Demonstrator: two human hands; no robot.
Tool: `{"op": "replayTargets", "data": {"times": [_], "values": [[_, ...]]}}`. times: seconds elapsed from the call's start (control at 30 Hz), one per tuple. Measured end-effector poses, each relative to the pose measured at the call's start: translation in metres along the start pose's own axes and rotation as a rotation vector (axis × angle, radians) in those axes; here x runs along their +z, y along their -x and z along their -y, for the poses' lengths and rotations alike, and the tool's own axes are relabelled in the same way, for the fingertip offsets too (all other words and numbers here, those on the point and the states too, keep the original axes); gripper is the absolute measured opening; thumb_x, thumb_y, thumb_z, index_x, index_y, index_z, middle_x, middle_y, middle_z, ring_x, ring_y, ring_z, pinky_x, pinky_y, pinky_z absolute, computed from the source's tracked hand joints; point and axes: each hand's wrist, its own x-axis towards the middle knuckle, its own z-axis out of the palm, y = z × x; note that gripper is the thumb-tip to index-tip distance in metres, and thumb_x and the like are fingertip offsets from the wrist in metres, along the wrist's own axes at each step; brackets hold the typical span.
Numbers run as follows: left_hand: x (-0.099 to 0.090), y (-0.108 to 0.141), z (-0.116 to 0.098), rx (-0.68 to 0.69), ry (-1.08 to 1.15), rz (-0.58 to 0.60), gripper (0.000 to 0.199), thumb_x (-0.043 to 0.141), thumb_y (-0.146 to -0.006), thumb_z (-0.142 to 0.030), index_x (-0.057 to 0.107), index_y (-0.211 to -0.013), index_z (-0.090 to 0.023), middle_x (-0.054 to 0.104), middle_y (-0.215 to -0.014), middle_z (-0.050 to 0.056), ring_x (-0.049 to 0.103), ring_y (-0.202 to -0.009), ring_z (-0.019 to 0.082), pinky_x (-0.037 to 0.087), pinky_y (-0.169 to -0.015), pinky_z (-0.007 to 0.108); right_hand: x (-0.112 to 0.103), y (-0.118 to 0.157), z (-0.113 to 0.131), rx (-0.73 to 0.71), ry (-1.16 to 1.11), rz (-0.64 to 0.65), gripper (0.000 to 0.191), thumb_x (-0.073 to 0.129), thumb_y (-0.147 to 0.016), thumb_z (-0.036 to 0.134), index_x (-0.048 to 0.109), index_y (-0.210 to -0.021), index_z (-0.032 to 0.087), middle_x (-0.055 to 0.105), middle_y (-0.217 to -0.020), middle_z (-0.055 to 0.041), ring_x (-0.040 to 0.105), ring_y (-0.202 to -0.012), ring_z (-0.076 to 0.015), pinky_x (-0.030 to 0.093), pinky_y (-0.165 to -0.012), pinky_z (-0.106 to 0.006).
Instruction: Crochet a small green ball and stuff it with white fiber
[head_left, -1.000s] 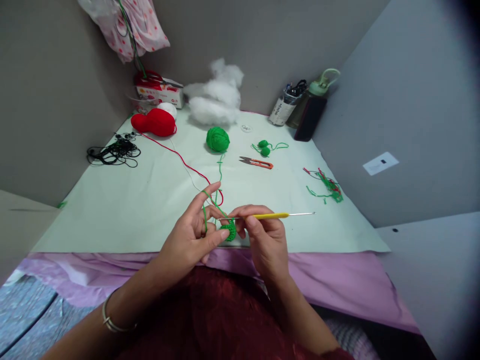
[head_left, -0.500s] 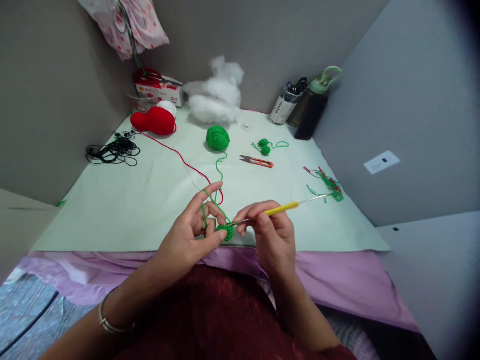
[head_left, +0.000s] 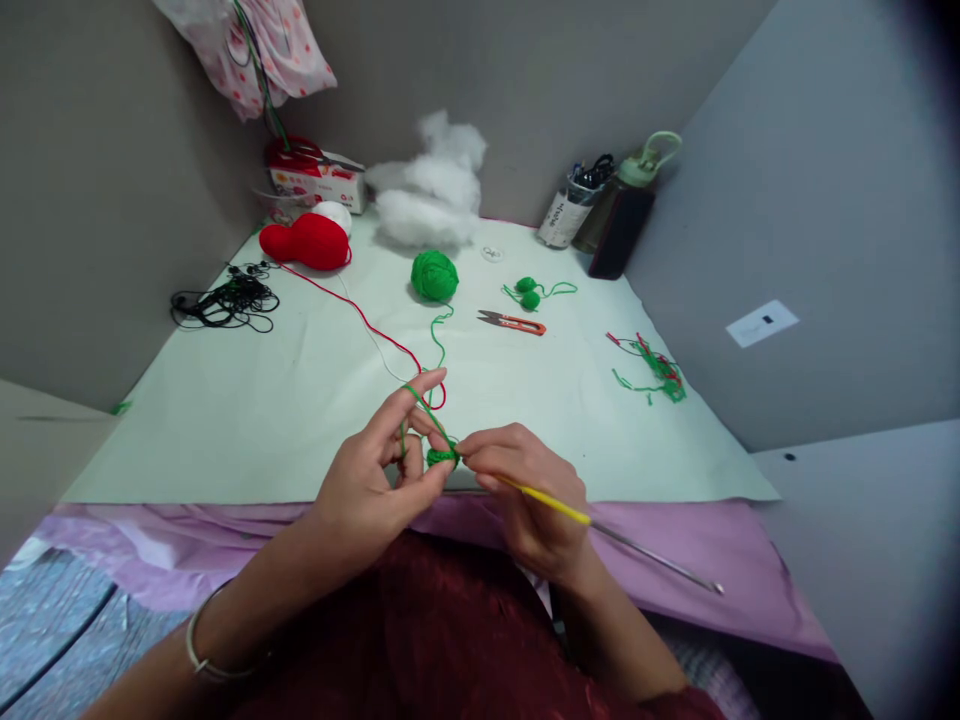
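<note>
My left hand (head_left: 382, 455) pinches a small green crochet piece (head_left: 441, 457) at the front edge of the table. Green working yarn (head_left: 431, 411) runs over its raised index finger and round the lower fingers. In my right hand (head_left: 529, 490) lies a crochet hook (head_left: 555, 504) with a yellow grip. Its free metal end points down and to the right, while the fingertips meet the green piece; the working tip is hidden there. From the hands the strand leads back toward a green yarn ball (head_left: 434, 276).
Thread snips (head_left: 511, 322) and two small green balls (head_left: 529, 293) lie right of centre. Red yarn (head_left: 307, 242), black cords (head_left: 229, 300) and white stuffing (head_left: 431, 190) sit further back. Yarn scraps (head_left: 660, 375) lie right, below a bottle (head_left: 637, 175), phone (head_left: 622, 234) and pen cup (head_left: 564, 215).
My right hand has turned, swinging the hook's free end from up-right to down-right. Its fingertips moved closer to the green piece, which has tilted and shows a narrower face.
</note>
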Motion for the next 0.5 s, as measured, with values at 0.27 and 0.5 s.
{"op": "replayTargets", "data": {"times": [0.27, 0.5], "values": [[0.008, 0.001, -0.003, 0.015, 0.107, -0.13, 0.067, 0.086, -0.08, -0.024, 0.06, -0.142, -0.025, 0.065, -0.088, -0.003, 0.05, -0.058, 0.006, 0.052, -0.07, 0.025, 0.02, 0.012, -0.005, 0.02, -0.031, -0.284, 0.03, 0.059, -0.102, 0.019, 0.073, -0.124, 0.034, 0.08, -0.102, -0.0057, 0.076, -0.09, -0.0217, 0.064, -0.072, -0.038], [0.009, -0.002, 0.0, -0.255, 0.643, 0.147, 0.083, 0.09, -0.077, -0.025, 0.051, -0.151, -0.023, 0.059, -0.081, -0.006, 0.031, -0.048, 0.001, 0.026, -0.043, 0.015, 0.023, 0.017, -0.004, -0.055, 0.307, -0.252, 0.035, 0.076, -0.09, 0.018, 0.078, -0.116, 0.041, 0.078, -0.1, -0.0027, 0.075, -0.087, -0.0221, 0.066, -0.069, -0.036]]}}
